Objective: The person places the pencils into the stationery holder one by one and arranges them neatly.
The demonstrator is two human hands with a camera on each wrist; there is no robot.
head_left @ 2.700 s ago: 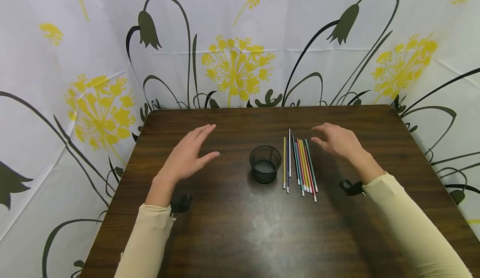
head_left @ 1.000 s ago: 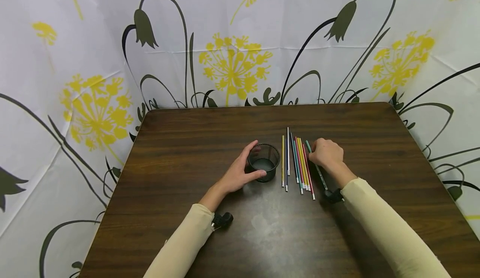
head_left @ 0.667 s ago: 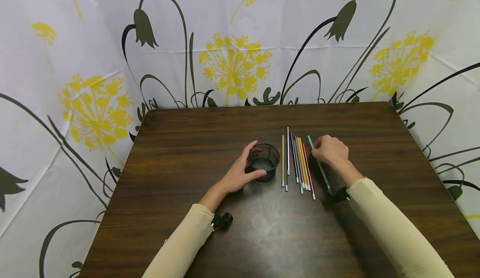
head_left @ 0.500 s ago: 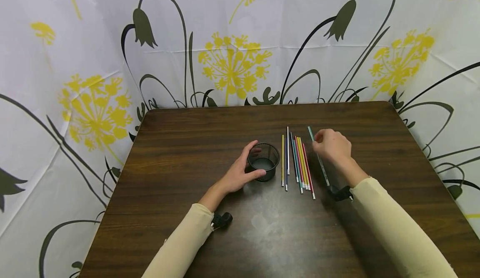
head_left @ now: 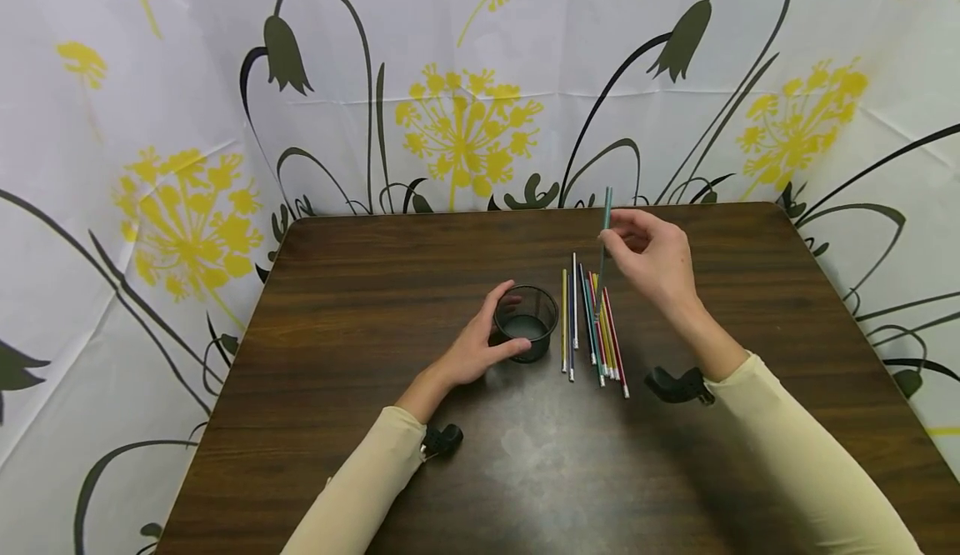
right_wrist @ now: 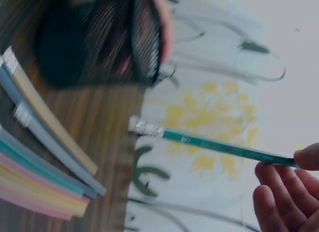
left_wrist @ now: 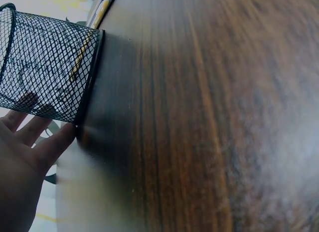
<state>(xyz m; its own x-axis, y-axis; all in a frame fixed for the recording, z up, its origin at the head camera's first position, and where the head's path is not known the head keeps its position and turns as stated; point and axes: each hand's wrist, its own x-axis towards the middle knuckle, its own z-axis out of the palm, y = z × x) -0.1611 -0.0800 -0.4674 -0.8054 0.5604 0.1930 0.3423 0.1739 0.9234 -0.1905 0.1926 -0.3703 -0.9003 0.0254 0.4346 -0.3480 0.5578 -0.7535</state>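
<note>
My right hand (head_left: 657,259) pinches a green pencil (right_wrist: 219,145) near its upper end, between thumb and fingertips. The pencil stands nearly upright, metal ferrule and eraser end down, above the other pencils and to the right of the cup. My left hand (head_left: 474,347) holds a black mesh pencil cup (head_left: 537,352) from its left side, thumb across the front and fingers round the back. That cup (left_wrist: 50,62) stands upright on the table, and no pencil shows inside it. Several pencils (head_left: 616,342) in various colours lie side by side just right of the cup, eraser ends toward me.
Everything stands on a dark wood-grain table (head_left: 360,280). Behind its far edge hangs a white cloth (head_left: 495,30) printed with yellow and olive flowers. A small black wrist camera (head_left: 678,386) sticks out under my right wrist, with another camera (head_left: 444,440) at the left one.
My left hand has come in from the left to the cup. My right hand has picked up the rightmost green pencil, raised it, tipped it upright and carried it leftward over the row.
</note>
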